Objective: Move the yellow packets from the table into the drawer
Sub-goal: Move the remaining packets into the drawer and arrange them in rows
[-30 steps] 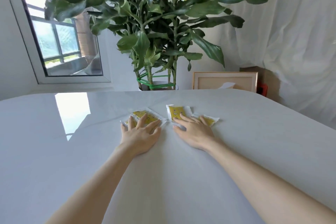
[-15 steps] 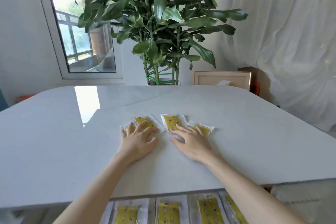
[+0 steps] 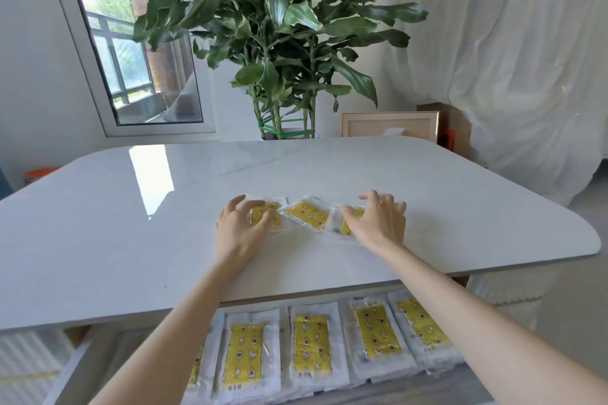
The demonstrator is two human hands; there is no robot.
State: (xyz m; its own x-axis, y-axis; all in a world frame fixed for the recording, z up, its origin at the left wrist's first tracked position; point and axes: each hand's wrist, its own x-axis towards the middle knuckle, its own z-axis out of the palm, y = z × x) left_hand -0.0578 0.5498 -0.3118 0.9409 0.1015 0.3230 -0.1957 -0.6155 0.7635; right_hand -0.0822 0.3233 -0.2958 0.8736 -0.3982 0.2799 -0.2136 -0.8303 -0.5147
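Three yellow packets in clear wrap lie in a row on the white table [image 3: 460, 207]. My left hand [image 3: 238, 227] arches over the left packet [image 3: 268, 214], fingertips curled onto it. The middle packet [image 3: 307, 215] lies uncovered between my hands. My right hand [image 3: 378, 220] cups over the right packet [image 3: 348, 227], fingers bent around it. Whether either packet is lifted off the table I cannot tell. Below the table's near edge the open drawer [image 3: 79, 368] holds several yellow packets [image 3: 311, 342] laid side by side.
A large potted plant [image 3: 279, 43] stands behind the table's far edge, with a framed board [image 3: 388, 123] leaning beside it. A window [image 3: 131, 59] is at back left and a white curtain [image 3: 526, 43] hangs on the right.
The view has pulled back and tilted down, revealing more of the drawer. Both hands went from lying flat on the packets to arched with fingers curled, and the packets have bunched closer together.
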